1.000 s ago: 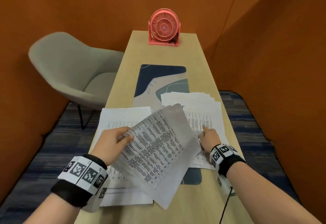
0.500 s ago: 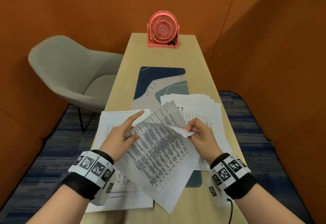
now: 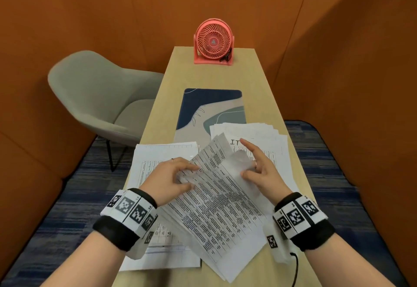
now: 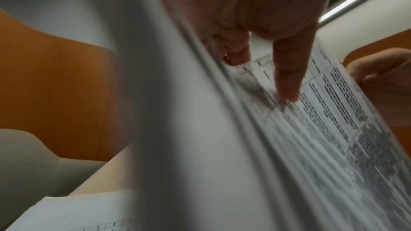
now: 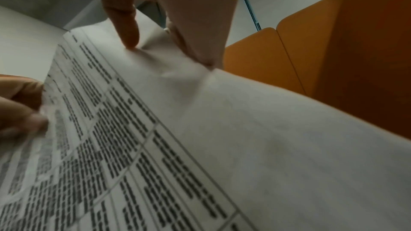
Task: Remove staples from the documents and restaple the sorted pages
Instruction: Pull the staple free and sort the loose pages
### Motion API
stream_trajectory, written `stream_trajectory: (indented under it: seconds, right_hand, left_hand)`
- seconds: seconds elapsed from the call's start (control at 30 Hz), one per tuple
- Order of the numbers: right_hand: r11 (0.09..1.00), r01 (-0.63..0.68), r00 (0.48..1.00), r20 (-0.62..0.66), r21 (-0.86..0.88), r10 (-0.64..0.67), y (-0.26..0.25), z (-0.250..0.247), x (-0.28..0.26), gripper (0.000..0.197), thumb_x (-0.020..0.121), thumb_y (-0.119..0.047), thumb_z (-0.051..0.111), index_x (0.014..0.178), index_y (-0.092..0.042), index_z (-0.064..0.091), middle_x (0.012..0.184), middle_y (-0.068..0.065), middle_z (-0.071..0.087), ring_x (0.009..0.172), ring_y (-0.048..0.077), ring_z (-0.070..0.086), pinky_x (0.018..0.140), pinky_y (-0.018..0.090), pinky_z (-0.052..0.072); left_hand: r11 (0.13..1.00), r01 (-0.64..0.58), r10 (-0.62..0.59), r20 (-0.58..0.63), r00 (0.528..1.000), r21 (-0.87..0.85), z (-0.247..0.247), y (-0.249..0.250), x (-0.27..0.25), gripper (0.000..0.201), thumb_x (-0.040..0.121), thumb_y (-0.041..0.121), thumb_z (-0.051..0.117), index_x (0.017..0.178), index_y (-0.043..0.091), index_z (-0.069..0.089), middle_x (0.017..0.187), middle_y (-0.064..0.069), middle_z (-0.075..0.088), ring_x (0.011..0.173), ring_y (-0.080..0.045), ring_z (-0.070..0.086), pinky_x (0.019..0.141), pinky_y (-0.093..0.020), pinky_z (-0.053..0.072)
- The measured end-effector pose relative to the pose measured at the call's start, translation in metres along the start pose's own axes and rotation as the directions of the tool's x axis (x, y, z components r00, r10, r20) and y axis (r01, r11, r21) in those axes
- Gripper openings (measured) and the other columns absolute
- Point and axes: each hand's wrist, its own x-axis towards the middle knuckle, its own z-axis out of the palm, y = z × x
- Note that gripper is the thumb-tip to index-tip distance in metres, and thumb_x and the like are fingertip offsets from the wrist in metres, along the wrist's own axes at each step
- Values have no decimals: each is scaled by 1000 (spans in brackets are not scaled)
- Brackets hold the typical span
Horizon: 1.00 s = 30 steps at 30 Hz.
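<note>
A bundle of printed table pages [image 3: 221,214] lies slanted across the near table, partly lifted. My left hand [image 3: 191,177] grips its upper left edge with curled fingers; in the left wrist view a finger [image 4: 286,83] presses on the print. My right hand [image 3: 248,170] pinches the top sheet [image 3: 237,162], which is folded back with its blank side up, the index finger stretched out. In the right wrist view the thumb [image 5: 126,29] and fingers hold that blank sheet [image 5: 169,62], and my left hand [image 5: 20,111] shows at the left edge. No staple, stapler or remover is visible.
A flat pile of pages [image 3: 162,153] lies under my left hand and a fanned pile [image 3: 261,132] lies at the right. Beyond are a patterned desk mat [image 3: 209,103] and a pink fan [image 3: 213,41]. A grey chair [image 3: 97,97] stands left of the narrow table.
My right hand came over from the right pile, took the top sheet's corner and peeled it back further. My left fingers went from stretched out to curled on the bundle's edge.
</note>
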Motion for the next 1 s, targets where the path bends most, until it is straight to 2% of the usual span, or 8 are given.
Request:
stream_trajectory:
  seconds: [0.13,0.23,0.3,0.43,0.53,0.67,0.83,1.0]
  right_hand:
    - [996,-84,994,-71,-21,83,0,6,7,71,89,6,52,144,-32,29,63,-1,50,56,14,47,55,21,42]
    - [995,-100,984,-144,15,102,0,13,13,57,90,-2,56,135,-33,41,106,7,65,91,16,66,83,33,55]
    - [995,-88,967,-236,41,95,-1,18,12,42,88,-6,62,124,-28,54,116,7,65,101,19,65,89,39,54]
    - [991,-12,898,-437,-132,-47,2,27,4,22,81,-14,72,102,-19,69,98,-2,65,91,4,58,83,12,46]
    - [983,37,846,-518,-181,-127,3,30,1,18,72,-14,79,74,-26,66,97,-1,52,94,2,49,79,-1,33]
    - [934,-108,972,-232,-339,28,-1,20,3,24,77,-33,73,81,-11,67,97,-1,53,90,9,53,75,14,41]
    - [963,-145,988,-82,-227,130,-10,12,4,8,79,-19,73,72,-21,70,86,14,69,83,36,65,78,47,54]
    - [979,-121,991,30,-163,128,-23,11,-2,21,79,-5,71,63,-18,67,75,11,69,73,28,66,72,41,53]
  left_hand:
    - [998,-12,9,-52,999,-55,3,10,-3,33,73,21,78,104,20,68,103,19,60,99,2,56,85,-10,45]
    - [997,-13,7,-76,997,-77,5,11,-3,23,77,14,74,100,17,71,99,16,64,96,-4,60,93,-23,44]
    - [997,8,-17,-118,993,-74,7,10,-4,22,79,11,71,100,16,71,100,13,65,98,-7,60,96,-25,43]
    - [986,32,-65,-197,978,-164,8,11,-8,35,79,7,71,93,38,62,103,12,63,102,-5,56,97,-26,41]
    - [976,7,-51,-195,980,-218,8,9,-10,58,78,4,70,105,53,54,101,3,64,97,-12,60,92,-37,49]
    - [971,-21,-28,-200,979,-239,8,10,-11,73,79,0,68,111,63,47,98,2,62,94,-12,61,90,-24,48]
    - [976,-88,63,-129,990,-200,4,12,-14,73,81,-5,63,111,60,51,115,20,59,103,13,53,80,0,40]
    - [996,-38,34,-57,998,-80,1,15,-11,40,84,3,62,113,31,59,104,20,61,99,4,57,84,-5,42]
